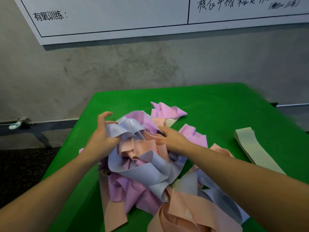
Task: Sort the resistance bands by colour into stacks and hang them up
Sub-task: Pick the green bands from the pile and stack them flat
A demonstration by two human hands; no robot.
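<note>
My left hand (102,133) has its fingers (104,114) spread and arched over the far left of the heap, while its thumb and palm seem to pinch a fold of a pale blue band (120,129) at the top; the frame is smeared there, so I read that grip as likely, not certain. My right hand (170,137) reaches into the middle of the pile with its fingertips buried among the pink and peach folds, and I cannot tell whether they hold anything or only push in.

The resistance bands (143,166) lie in one tangled mound in the middle of the table: lilac, pale blue and peach strips twisted over each other, with a few lilac ends (167,111) poking out at the far side and wide peach loops (184,213) spilling toward me. Off to my right, well apart from the mound, a flat stack of pale green bands (255,148) lies laid out straight.

I judge the sorting barely begun: green looks separated, while the three other colours are still mixed. Nothing is hung, and I see no hook or rail meant for bands. So pulling blue, lilac and peach apart remains, then all the hanging.

The table (217,101) is covered in bright green cloth. Behind it rises a rough grey concrete wall (117,67), with a whiteboard (108,15) bearing handwritten characters above, and a metal bar (50,122) running low along the wall at left, carrying a small white object I cannot identify.
</note>
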